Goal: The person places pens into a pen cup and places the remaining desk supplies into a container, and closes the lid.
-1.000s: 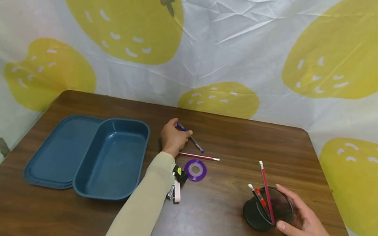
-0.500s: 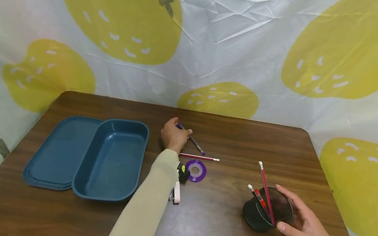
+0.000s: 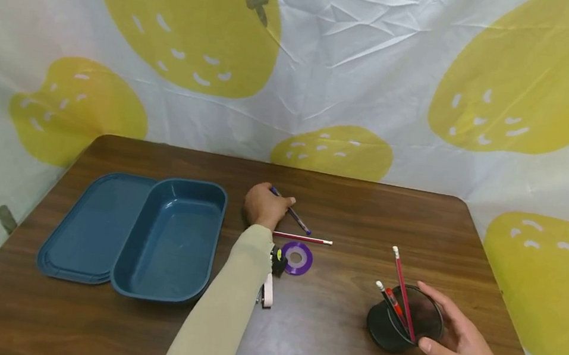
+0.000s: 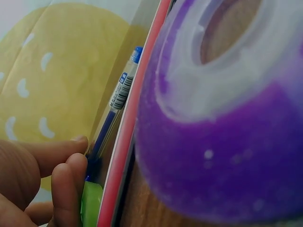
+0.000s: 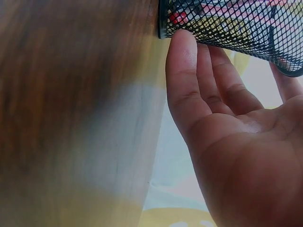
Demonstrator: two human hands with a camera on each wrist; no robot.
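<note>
My left hand [image 3: 265, 206] reaches to the back of the table and pinches a blue ballpoint pen [image 3: 301, 222] near one end. In the left wrist view, thumb and fingertips meet at the lower part of the clear-barrelled pen [image 4: 119, 94], beside a small green piece [image 4: 91, 204]. A red pencil [image 3: 306, 239] and a purple ribbon roll [image 3: 307, 267] lie nearer than the pen. My right hand [image 3: 466, 351] holds a black mesh pen cup [image 3: 384, 328], tilted, thumb on its near side. Inside lean a red pencil [image 3: 402, 277], a white-ended dark pencil [image 3: 383, 290] and a red-and-black item [image 3: 394, 302].
A blue plastic box [image 3: 161, 293] stands at the left, overlapping its flat blue lid [image 3: 88, 230]. A pale pink strip [image 3: 268, 292] lies beside the left forearm, partly covered. Behind the wooden table [image 3: 317, 338] hangs a lemon-print cloth [image 3: 339, 89].
The left hand and the pen have shifted slightly to the right and nearer; the left forearm has swung a little right, covering more of the small items. The right hand and cup hold still.
</note>
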